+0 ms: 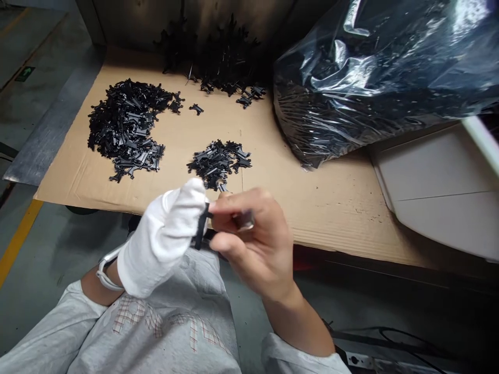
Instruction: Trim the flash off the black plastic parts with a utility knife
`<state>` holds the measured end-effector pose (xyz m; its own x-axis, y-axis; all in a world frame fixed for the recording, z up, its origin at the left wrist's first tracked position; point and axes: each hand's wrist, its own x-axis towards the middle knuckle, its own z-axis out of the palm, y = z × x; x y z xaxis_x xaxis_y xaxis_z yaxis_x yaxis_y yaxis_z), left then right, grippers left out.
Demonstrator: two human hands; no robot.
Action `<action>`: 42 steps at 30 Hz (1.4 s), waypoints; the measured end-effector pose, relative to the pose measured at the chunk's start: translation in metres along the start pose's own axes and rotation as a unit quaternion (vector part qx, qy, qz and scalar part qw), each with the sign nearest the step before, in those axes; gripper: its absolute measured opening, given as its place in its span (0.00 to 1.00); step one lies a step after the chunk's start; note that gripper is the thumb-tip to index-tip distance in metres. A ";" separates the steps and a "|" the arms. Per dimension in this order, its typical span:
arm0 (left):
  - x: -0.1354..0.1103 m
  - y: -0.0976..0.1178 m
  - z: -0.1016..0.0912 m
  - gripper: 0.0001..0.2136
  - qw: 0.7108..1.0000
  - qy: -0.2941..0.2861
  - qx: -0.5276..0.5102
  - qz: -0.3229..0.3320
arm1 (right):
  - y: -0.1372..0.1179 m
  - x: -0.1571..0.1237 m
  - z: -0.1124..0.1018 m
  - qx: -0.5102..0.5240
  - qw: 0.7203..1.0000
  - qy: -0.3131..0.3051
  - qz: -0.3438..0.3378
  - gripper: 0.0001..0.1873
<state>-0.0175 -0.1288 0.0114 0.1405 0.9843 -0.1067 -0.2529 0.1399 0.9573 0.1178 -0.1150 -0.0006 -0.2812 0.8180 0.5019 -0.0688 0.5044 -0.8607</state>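
My left hand (161,234), in a white glove, is closed on a small black plastic part (201,226). The part is held upright in front of my body, just off the table's front edge. My bare right hand (257,239) is curled, its thumb and forefinger up against the part's right side. Something shiny, greyish and blurred (246,220) shows inside the right fingers; its kind is hidden. Just beyond my hands lies a small pile of similar black plastic parts (218,161). A larger pile (127,127) spreads to the left.
Brown cardboard (273,202) covers the table. More black parts (230,62) are heaped in shadow at the back, and a single part (196,109) lies between heaps. A bulky black plastic bag (351,88) fills the right back, beside a pale grey bin (440,192).
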 end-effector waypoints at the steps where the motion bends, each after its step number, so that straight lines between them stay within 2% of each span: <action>1: 0.001 0.003 0.003 0.11 1.000 0.008 0.006 0.011 | 0.000 0.003 0.001 0.027 0.999 0.011 0.027 0.10; 4: 0.004 0.010 0.009 0.16 0.997 0.035 0.056 0.040 | 0.003 0.010 0.001 0.122 0.990 0.003 0.066 0.09; 8: 0.005 0.013 0.007 0.19 0.990 0.054 0.122 0.049 | 0.014 0.011 -0.004 0.237 0.964 -0.025 0.121 0.01; 11: 0.005 0.010 0.005 0.18 0.981 0.062 0.169 0.072 | 0.018 0.009 -0.004 0.286 0.948 -0.029 0.134 0.05; 15: 0.005 0.007 0.004 0.18 0.974 0.064 0.195 0.094 | 0.018 0.009 -0.002 0.314 0.939 -0.044 0.132 0.08; 21: 0.004 0.010 0.006 0.19 0.982 0.061 0.167 0.056 | 0.020 0.009 -0.002 0.373 0.910 -0.061 0.170 0.08; 25: 0.004 0.010 0.007 0.16 0.974 0.092 0.196 0.070 | 0.024 0.009 0.001 0.373 0.913 -0.052 0.156 0.06; 30: 0.004 0.004 0.004 0.16 0.973 0.092 0.201 0.066 | 0.026 0.008 0.000 0.362 0.914 -0.061 0.173 0.09; 33: 0.003 0.002 0.004 0.17 0.973 0.093 0.202 0.065 | 0.025 0.008 0.001 0.391 0.900 -0.075 0.179 0.10; 36: 0.002 0.002 0.004 0.18 0.978 0.075 0.180 0.068 | 0.023 0.009 0.002 0.424 0.882 -0.082 0.186 0.07; 39: 0.003 0.003 0.004 0.19 0.989 0.062 0.125 0.050 | 0.020 0.008 0.000 0.381 0.905 -0.071 0.178 0.13; 42: 0.006 0.006 0.003 0.21 0.992 0.069 0.097 0.031 | 0.018 0.002 -0.002 0.286 0.948 -0.035 0.136 0.09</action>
<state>-0.0148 -0.1224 0.0173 -0.0062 0.9976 -0.0684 -0.0669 0.0678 0.9955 0.1177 -0.1033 -0.0150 -0.4243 0.8657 0.2656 -0.4873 0.0290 -0.8728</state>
